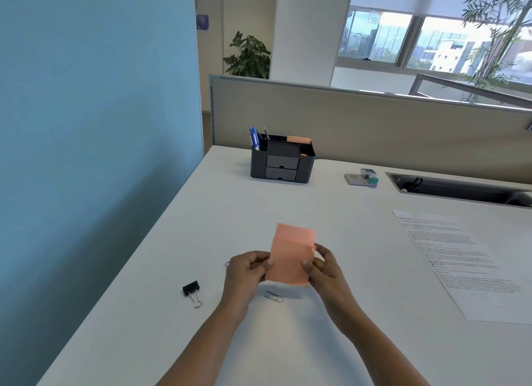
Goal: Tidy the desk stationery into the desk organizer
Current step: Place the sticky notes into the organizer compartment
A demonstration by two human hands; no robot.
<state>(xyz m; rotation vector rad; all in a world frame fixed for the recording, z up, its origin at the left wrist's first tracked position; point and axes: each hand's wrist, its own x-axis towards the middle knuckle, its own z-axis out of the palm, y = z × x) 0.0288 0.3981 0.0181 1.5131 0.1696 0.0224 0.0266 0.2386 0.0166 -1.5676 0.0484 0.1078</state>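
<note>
Two hands hold a small stack of pink notes (290,259) just above the white worktop (316,207). The left hand (247,270) pinches the stack's left edge between thumb and curled fingers; the right hand (322,270) pinches the right edge the same way. The top sheets sit slightly out of line with those behind. A paper clip (275,297) lies on the worktop just below the notes, and a black binder clip (191,290) lies to the left, near the edge. Well beyond the hands, the dark organizer (280,164) stands against the beige partition, blue pens (254,138) upright in its left compartment and more pink notes at its back right. A printed sheet (460,259) lies to the right.
</note>
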